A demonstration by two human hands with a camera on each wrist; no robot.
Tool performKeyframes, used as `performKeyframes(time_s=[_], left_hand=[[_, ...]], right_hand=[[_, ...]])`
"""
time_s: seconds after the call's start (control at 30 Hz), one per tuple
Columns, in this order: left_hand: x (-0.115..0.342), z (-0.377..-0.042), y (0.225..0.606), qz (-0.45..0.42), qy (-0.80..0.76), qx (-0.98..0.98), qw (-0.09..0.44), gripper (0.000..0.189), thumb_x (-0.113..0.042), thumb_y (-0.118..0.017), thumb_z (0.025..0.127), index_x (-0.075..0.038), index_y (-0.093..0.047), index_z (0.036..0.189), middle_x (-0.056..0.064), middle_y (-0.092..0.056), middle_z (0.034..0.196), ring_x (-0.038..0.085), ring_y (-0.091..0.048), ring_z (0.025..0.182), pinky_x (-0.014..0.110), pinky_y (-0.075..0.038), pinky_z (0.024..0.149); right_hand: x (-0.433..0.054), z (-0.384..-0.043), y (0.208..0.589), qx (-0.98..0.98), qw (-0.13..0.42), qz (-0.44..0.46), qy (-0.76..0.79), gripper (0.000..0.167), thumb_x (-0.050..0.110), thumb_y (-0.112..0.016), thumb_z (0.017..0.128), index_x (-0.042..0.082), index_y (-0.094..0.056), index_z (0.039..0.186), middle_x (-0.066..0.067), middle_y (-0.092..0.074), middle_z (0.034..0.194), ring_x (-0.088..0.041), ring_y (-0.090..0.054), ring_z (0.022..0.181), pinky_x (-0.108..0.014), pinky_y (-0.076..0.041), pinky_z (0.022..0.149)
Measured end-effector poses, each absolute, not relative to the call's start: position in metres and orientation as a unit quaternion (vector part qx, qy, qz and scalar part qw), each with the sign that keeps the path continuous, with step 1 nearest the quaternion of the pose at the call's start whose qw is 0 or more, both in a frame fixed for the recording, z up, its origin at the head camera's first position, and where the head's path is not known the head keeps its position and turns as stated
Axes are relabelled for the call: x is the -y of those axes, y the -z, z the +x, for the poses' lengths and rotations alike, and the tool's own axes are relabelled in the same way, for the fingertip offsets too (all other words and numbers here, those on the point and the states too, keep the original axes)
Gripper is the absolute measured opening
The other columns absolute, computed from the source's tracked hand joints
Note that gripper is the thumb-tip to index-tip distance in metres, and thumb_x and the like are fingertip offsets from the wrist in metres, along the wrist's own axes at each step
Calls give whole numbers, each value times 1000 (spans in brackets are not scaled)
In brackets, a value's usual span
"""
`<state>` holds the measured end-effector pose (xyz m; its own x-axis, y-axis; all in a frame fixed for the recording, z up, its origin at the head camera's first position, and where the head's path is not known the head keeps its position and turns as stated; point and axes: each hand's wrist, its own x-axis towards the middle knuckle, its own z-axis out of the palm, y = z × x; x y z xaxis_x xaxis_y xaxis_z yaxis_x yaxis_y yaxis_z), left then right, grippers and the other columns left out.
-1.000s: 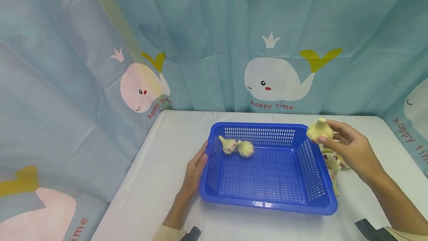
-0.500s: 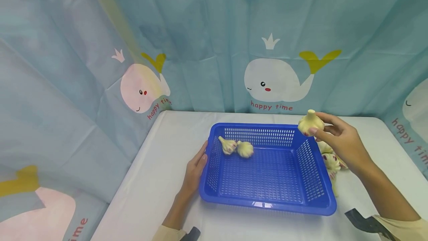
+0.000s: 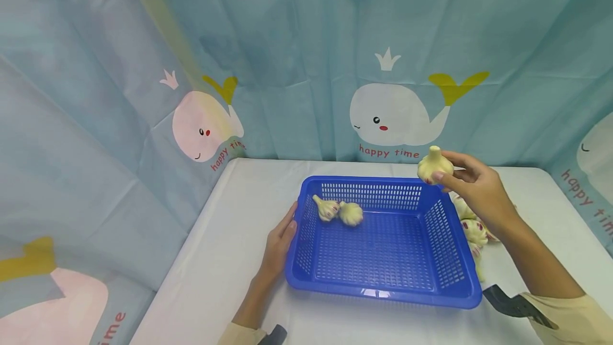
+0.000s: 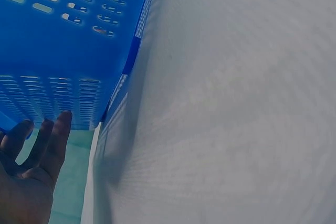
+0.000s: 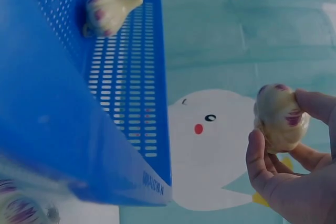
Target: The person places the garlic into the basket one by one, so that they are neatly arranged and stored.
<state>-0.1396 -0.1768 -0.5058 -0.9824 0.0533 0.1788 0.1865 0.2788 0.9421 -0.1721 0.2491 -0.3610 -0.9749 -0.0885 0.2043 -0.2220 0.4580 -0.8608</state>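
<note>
My right hand [image 3: 479, 185] pinches a cream garlic bulb [image 3: 435, 166] between thumb and fingers, above the far right corner of a blue plastic basket [image 3: 383, 300]. The bulb's stem points up. In the right wrist view, the held garlic bulb [image 5: 281, 119] shows purple streaks. My left hand [image 3: 278, 244] rests along the basket's left side. In the left wrist view, its extended fingers [image 4: 55, 148] are at the slotted wall. Two garlic bulbs lie side by side in the basket's far left corner, one garlic bulb [image 3: 327, 210] touching the other garlic bulb [image 3: 351, 213].
Just outside the basket's right wall, several more garlic bulbs [image 3: 475, 232] lie on the table, partly hidden by the basket and right arm. A white cloth [image 3: 215, 254] covers the table. Behind it hangs a blue whale-print curtain [image 3: 306, 68].
My right hand has carried the garlic bulb up and to the left, from beside the basket's right edge to above its far right corner. The left hand and basket stay still.
</note>
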Motion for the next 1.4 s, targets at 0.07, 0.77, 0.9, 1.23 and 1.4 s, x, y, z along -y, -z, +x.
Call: performKeyframes(time_s=[0.07,0.77,0.9,1.23,1.4], left_hand=[[177,-140,506,-75,596,797,57,52,-38,-40,115,-25,-38,166,-13,-39,168,7,-32,157,19,-27,126],[178,-139,507,-75,602,793,57,52,-40,-40,115,-28,-39,165,-13,-39,168,7,-32,157,21,-27,127],[178,-139,507,-77,604,791,58,52,-39,-40,115,-27,-39,165,-13,-39,168,8,-32,158,20,-26,127],[177,-141,509,-75,601,794,57,52,-39,-39,115,-27,-39,166,-14,-39,168,7,-32,158,18,-25,126],[177,-141,509,-79,601,793,56,52,-38,-39,115,-26,-38,166,-12,-38,169,8,-31,158,18,-25,126]], right_hand=[[-247,-175,360,852,64,91,-512,63,33,-66,106,17,-44,162,-8,-59,143,-4,-72,101,-8,-53,85],[-228,-198,365,824,28,101,-557,63,30,-70,104,11,-46,159,-17,-51,153,4,-71,102,-12,-58,87],[-226,-202,367,827,23,105,-552,65,31,-71,104,9,-45,160,-20,-51,154,3,-71,103,-9,-56,86],[-220,-210,369,846,2,111,-521,63,36,-72,103,12,-49,157,-18,-54,152,-8,-68,117,-11,-55,86],[-216,-211,370,848,-15,116,-517,61,36,-72,103,13,-52,155,-15,-58,149,-19,-68,122,-28,-57,97]])
